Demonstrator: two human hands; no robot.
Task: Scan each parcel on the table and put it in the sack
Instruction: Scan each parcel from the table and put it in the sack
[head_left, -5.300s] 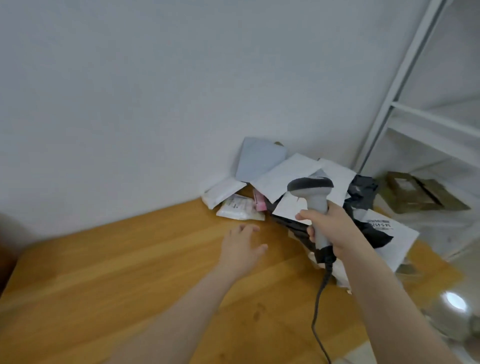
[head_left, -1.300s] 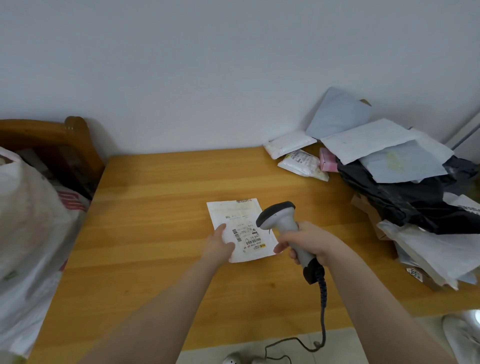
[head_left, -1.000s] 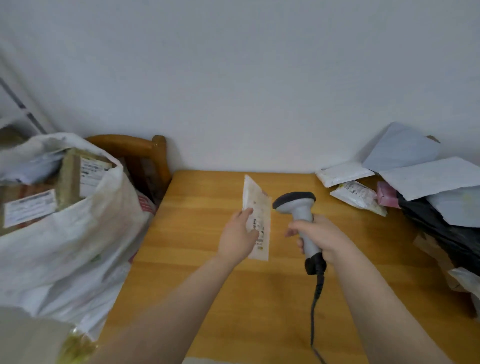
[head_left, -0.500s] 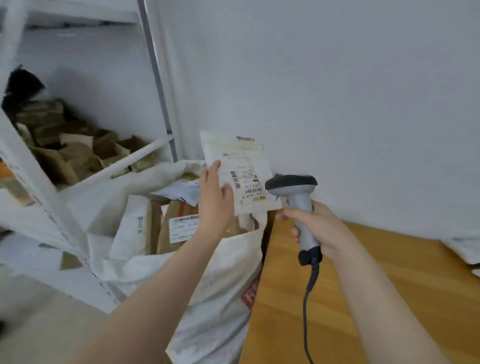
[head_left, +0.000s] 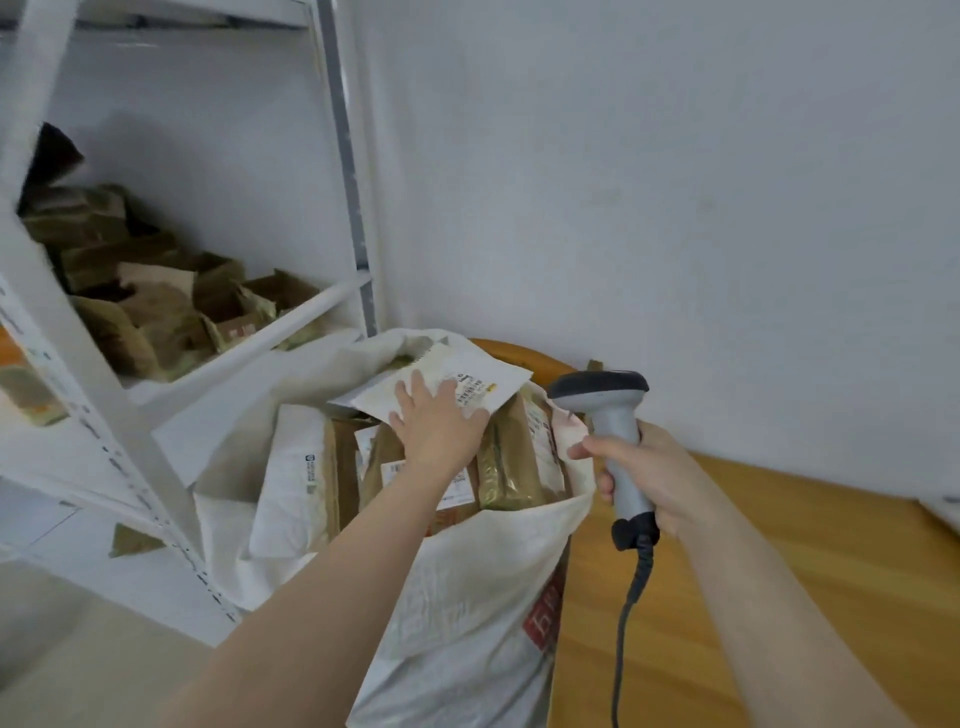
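Note:
A flat white parcel (head_left: 470, 382) with a barcode label lies on top of the packages in the open white sack (head_left: 467, 597). My left hand (head_left: 436, 426) rests on its near edge with the fingers straight and spread. My right hand (head_left: 649, 478) grips the handle of a grey barcode scanner (head_left: 605, 410), held upright beside the sack above the table's left end. The scanner's cable hangs down from the handle.
The sack holds several brown and white parcels (head_left: 509, 462) standing on edge. A white metal shelf rack (head_left: 104, 405) with brown packages stands to the left. The wooden table (head_left: 779, 597) is on the right, a wooden chair back (head_left: 524, 353) behind the sack.
My left hand carried the white parcel from the table to the sack and laid it flat on top; half a second ago it held the parcel upright. The scanner stayed in my right hand.

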